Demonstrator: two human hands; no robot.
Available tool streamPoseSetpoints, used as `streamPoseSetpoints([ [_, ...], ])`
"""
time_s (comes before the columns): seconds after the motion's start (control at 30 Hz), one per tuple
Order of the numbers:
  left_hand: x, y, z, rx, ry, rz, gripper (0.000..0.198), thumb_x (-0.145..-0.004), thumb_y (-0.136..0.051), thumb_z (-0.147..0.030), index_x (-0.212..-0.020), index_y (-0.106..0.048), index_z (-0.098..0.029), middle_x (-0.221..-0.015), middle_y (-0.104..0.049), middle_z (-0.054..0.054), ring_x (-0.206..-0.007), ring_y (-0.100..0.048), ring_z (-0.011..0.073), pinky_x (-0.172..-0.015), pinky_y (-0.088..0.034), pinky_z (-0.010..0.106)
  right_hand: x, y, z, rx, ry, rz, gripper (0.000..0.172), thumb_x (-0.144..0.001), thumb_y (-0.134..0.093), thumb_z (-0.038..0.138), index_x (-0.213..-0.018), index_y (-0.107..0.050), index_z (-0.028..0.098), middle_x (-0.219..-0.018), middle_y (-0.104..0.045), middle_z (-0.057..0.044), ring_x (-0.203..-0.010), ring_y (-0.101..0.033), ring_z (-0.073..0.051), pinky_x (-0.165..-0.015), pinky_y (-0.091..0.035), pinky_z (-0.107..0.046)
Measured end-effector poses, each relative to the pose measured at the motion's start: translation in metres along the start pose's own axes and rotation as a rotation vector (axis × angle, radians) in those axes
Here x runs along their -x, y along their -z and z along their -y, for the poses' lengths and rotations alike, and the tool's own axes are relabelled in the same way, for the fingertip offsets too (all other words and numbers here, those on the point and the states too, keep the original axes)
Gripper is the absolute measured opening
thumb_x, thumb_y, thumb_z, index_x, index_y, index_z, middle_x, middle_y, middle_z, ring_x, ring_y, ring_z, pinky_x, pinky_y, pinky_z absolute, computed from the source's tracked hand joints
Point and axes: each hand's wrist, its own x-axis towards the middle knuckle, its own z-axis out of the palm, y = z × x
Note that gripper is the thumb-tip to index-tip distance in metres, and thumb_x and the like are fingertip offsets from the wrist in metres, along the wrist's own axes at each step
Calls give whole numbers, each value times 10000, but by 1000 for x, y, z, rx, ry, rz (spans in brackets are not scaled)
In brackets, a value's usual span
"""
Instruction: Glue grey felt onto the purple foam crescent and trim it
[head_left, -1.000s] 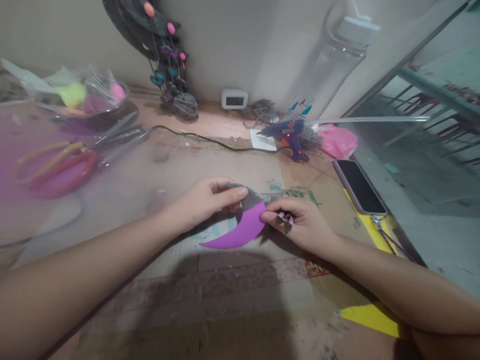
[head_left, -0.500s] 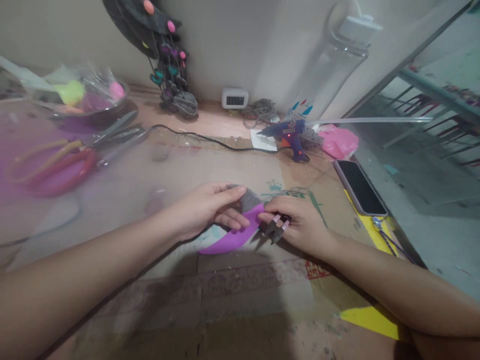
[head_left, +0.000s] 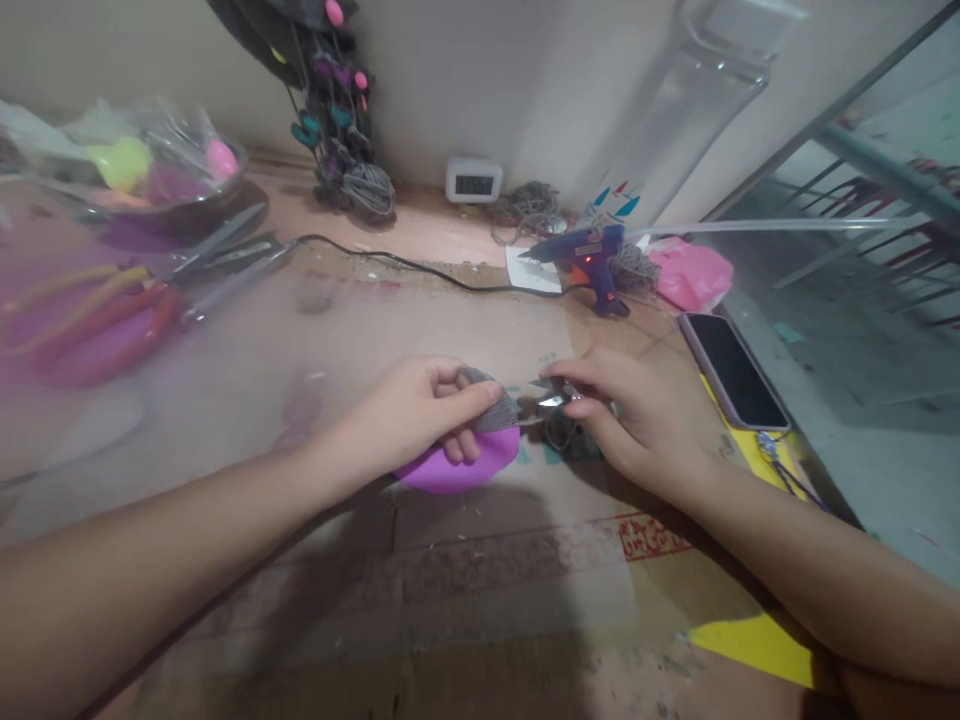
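My left hand (head_left: 420,415) is closed on a curved purple foam piece (head_left: 457,468) whose upper end is wrapped in grey yarn (head_left: 496,410). It holds the piece just above the cardboard-covered table (head_left: 480,590). My right hand (head_left: 637,415) is closed on small metal thread snips (head_left: 546,400). The snips' blades point left and meet the grey-wrapped end of the piece.
A blue glue gun (head_left: 585,258) with a lit red lamp and black cord (head_left: 390,265) lies at the back. A phone (head_left: 733,370) and pink bag (head_left: 691,275) sit right. Scissors (head_left: 97,310) and a bowl (head_left: 135,185) of foam bits are left. A clock (head_left: 472,183) and water bottle (head_left: 675,110) stand at the wall.
My right hand has lifted the snips and turned them toward the grey-wrapped end. My left hand has tilted the purple piece, so less of its crescent shows.
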Motion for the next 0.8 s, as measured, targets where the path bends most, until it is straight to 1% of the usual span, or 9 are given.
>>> streamPoseSetpoints([
  [0.07, 0, 1, 2, -12, -9, 15, 251, -868, -568, -383, -765, -589, -154, -477, -648, 6, -449, -615, 124, -481, -474, 209, 1, -1, -2, 71, 29, 42, 295, -973, -431, 362, -1066, -637, 173, -786, -613, -59, -728, -547, -174, -658, -411, -305],
  [0.2, 0, 1, 4, -40, -20, 23, 240, -867, -567, -384, -818, -608, -152, -484, -646, 2, -459, -617, 122, -486, -469, 201, 2, -2, -3, 192, 89, 70, 300, -958, -472, 344, -1084, -668, 155, -760, -597, -65, -707, -525, -176, -640, -387, -302],
  [0.43, -1, 0, 6, -97, -41, 17, 245, -867, -565, -393, -834, -615, -155, -495, -648, 5, -470, -624, 125, -484, -467, 198, 0, 1, 0, 238, 140, 99, 284, -953, -491, 321, -1044, -694, 144, -733, -591, -63, -684, -506, -174, -611, -357, -296],
  [0.63, -2, 1, 8, -94, -44, 26, 229, -868, -566, -384, -833, -604, -161, -484, -637, -5, -468, -622, 124, -481, -471, 197, -2, 2, 1, 281, 147, 127, 294, -952, -489, 320, -1031, -702, 133, -731, -597, -68, -683, -503, -178, -613, -353, -301],
  [0.8, -2, 1, 8, -101, -54, 37, 246, -868, -568, -400, -820, -605, -162, -491, -641, -3, -471, -620, 120, -482, -468, 193, -4, 5, 2, 355, 192, 146, 307, -950, -491, 339, -1032, -707, 136, -725, -605, -72, -664, -491, -179, -605, -339, -309],
])
